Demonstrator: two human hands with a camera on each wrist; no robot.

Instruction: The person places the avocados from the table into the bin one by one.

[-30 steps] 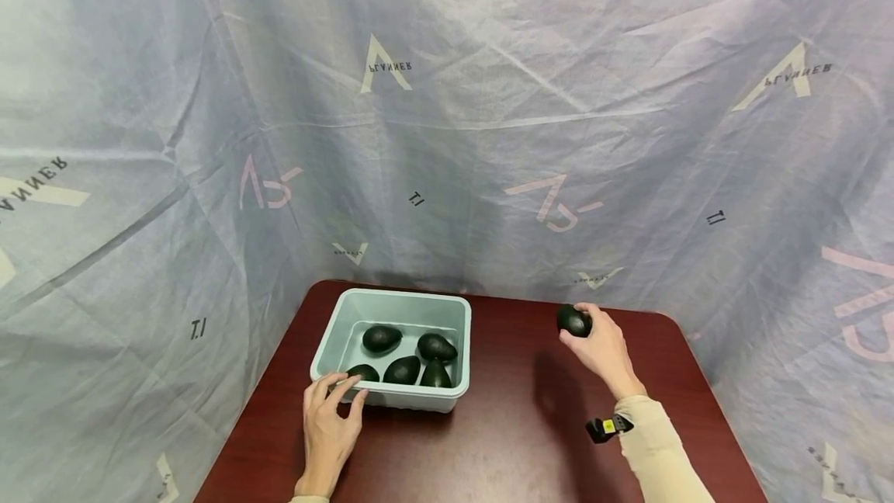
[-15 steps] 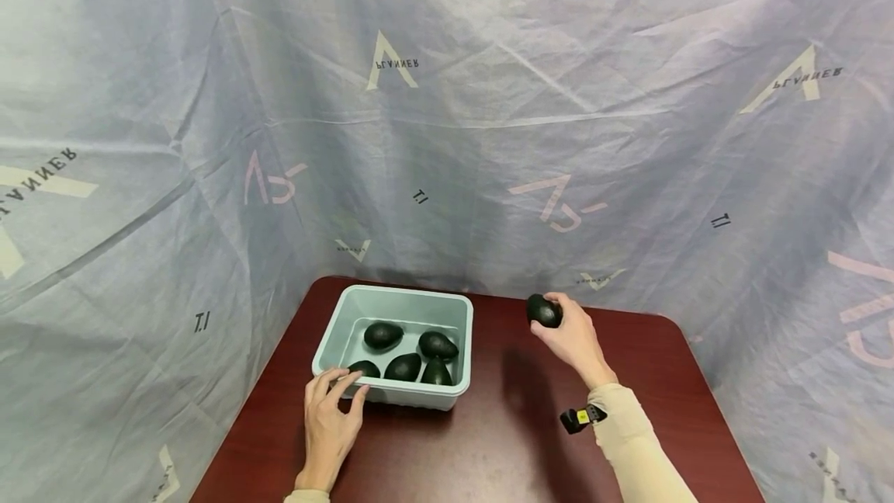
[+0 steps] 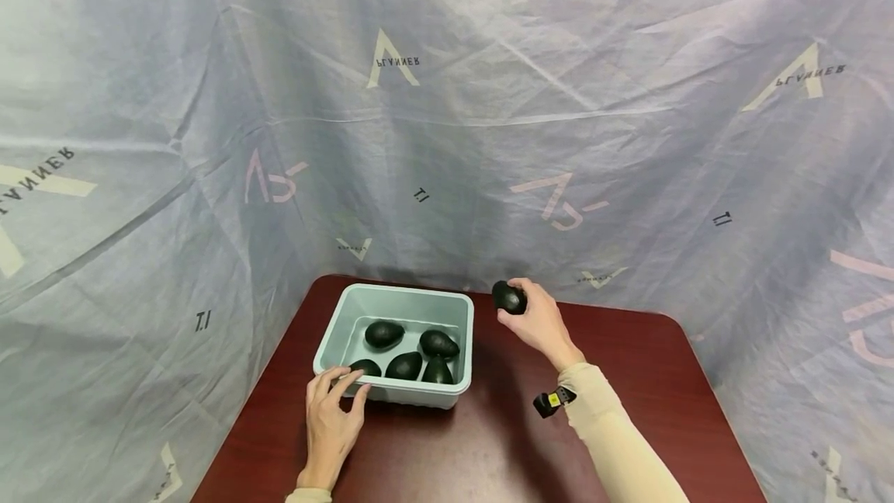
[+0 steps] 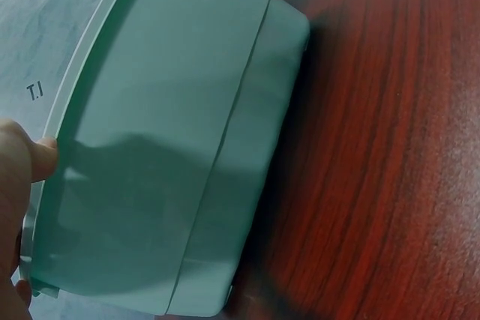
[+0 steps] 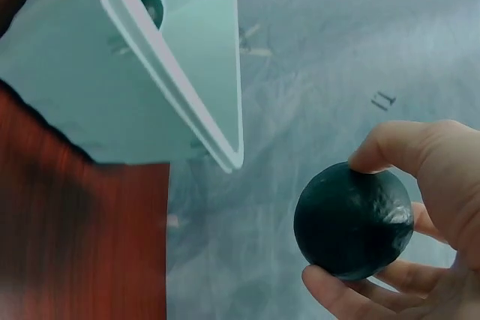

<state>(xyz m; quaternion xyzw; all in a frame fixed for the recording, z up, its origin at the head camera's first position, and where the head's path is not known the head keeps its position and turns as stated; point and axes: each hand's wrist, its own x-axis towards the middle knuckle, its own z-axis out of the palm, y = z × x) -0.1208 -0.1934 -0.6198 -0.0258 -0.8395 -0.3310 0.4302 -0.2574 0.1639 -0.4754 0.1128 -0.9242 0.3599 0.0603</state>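
Note:
A dark avocado is gripped between the thumb and fingers of my right hand, raised above the table just right of the pale green plastic bin. In the right wrist view the held avocado shows round and glossy, apart from the bin's corner. My left hand holds the bin's near rim at its left corner, fingers over the edge. The left wrist view has the thumb against the rim's outer side. Several avocados lie in the bin, among them one at the back; the near wall partly hides others.
The bin stands on a dark red wooden table, toward its back left. Grey printed fabric hangs behind the table and along both sides. A black wrist device is strapped at the right sleeve.
My right hand has carried the avocado leftward and slightly upward, from the table's right side to near the bin. My left hand stays on the rim, and the bin has not moved.

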